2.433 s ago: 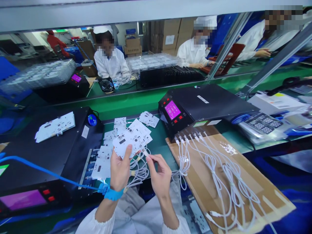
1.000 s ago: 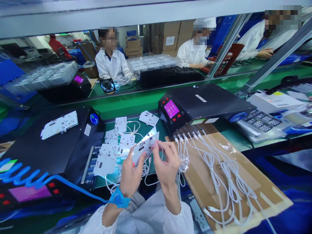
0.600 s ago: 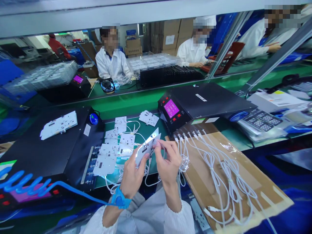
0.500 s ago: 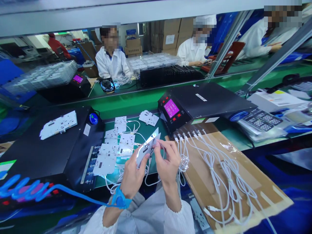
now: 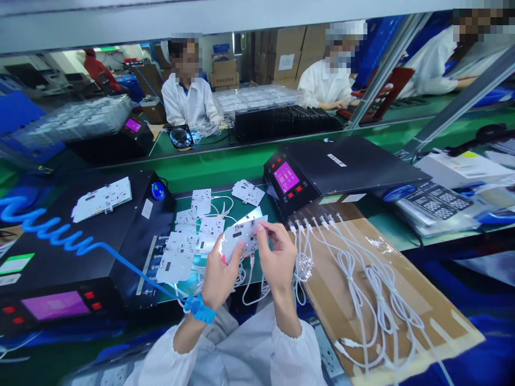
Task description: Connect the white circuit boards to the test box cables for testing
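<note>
Small white circuit board [image 5: 241, 236] now turned flatter and raised between both hands, above the green table [image 5: 257, 209]. Left hand [image 5: 219, 273] grasping its lower edge; right hand [image 5: 277, 254] pinching its right side, white cable [image 5: 251, 268] hanging below.

Bare green mat strip [image 5: 265, 206] ahead open; white circuit boards [image 5: 189, 236] crowd left, tangled white cables [image 5: 362, 279] right, black tester box [image 5: 333, 169] beyond.

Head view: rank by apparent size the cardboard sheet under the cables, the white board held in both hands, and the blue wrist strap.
1. Cardboard sheet, by far the largest.
2. White board, held by the left hand and right hand.
3. Blue wrist strap, smallest, though it is nearest the camera.
</note>
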{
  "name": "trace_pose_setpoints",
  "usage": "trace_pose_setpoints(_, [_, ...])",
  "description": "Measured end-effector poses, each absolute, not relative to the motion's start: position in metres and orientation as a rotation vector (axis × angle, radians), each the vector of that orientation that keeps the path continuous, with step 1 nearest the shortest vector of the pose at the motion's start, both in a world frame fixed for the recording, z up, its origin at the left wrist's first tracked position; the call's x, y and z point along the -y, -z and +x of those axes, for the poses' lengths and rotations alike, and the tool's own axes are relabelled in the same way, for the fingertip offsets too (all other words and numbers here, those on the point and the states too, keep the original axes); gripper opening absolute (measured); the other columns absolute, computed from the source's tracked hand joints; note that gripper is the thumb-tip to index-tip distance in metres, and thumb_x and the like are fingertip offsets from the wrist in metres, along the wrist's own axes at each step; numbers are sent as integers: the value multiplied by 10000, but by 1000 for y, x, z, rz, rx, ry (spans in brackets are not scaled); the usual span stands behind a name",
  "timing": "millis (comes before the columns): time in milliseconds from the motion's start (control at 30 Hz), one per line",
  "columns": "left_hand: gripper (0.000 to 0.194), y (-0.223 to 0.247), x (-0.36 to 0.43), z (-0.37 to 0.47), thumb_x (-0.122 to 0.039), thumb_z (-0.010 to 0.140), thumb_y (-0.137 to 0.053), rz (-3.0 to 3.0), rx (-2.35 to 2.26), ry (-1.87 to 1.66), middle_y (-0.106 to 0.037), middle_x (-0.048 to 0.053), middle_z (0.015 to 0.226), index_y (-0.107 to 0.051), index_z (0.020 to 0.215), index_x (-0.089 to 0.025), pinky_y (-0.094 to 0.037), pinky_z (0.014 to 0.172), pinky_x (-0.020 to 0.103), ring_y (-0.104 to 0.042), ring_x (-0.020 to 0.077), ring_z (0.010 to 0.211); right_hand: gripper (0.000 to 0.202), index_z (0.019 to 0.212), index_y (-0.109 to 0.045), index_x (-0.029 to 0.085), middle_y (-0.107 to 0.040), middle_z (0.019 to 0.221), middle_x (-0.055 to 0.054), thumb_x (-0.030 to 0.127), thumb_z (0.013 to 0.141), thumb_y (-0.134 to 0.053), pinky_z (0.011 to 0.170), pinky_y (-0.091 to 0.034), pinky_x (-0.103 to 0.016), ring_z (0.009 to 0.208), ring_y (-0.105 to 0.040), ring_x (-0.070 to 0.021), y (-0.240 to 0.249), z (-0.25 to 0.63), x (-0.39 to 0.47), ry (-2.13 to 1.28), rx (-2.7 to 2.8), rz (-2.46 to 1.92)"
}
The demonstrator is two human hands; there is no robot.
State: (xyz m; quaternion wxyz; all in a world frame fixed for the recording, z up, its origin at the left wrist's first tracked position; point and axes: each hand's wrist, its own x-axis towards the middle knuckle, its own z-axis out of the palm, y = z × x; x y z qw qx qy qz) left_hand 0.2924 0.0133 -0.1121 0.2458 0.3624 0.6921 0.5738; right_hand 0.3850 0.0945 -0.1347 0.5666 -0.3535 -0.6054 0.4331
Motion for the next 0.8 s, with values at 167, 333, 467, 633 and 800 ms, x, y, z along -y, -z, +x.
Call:
trace_pose_setpoints(167, [386,120,-12,288,-453,1001,-608,1033,-1881,-1578,-737,79,1290,-674,1292,-208,-541,1073,360,-681,239,1242,124,1032,-715,190,-701,959,-45,245,1004,-607,803,-549,-311,864,-664,-158,134,383,-91,-822,1514,-819])
trace_pose_setpoints(333, [362,125,-11,287,-425,993,-612,1048,-1898,-1537,-774,86,1176,-666,1254,-180,-580,963,330,-737,229,1100,91,995,-705,182,-674,902,-35,194,990,-614,775,-536,-296,828,-643,-153,133,381,-92,-593,1566,-803])
trace_pose_setpoints(467, [308,126,-12,289,-405,1008,-581,1137,-1859,-1556,-770,69,1169,-676,1216,-198,-554,997,331,-729,219,1097,108,991,-722,184,-696,917,-45,253,979,-641,798,-539,-311,846,-660,-168,140,384,-96,-602,1584,-829])
trace_pose_setpoints(633, [321,131,-14,284,-397,961,-642,1018,-1802,-1583,-779,79,1089,-651,1202,-185,-592,896,355,-746,237,970,205,973,-715,170,-722,895,-59,367,926,-681,787,-532,-334,795,-675,-180,151,379,-105,-818,1557,-942])
trace_pose_setpoints(800, [349,133,-14,280,-423,920,-708,931,-1695,-1679,-754,107,1137,-633,1160,-182,-608,917,381,-730,251,1037,309,1085,-683,181,-710,856,-23,371,851,-749,765,-533,-317,786,-689,-171,146,374,-103,-1196,1284,-988])
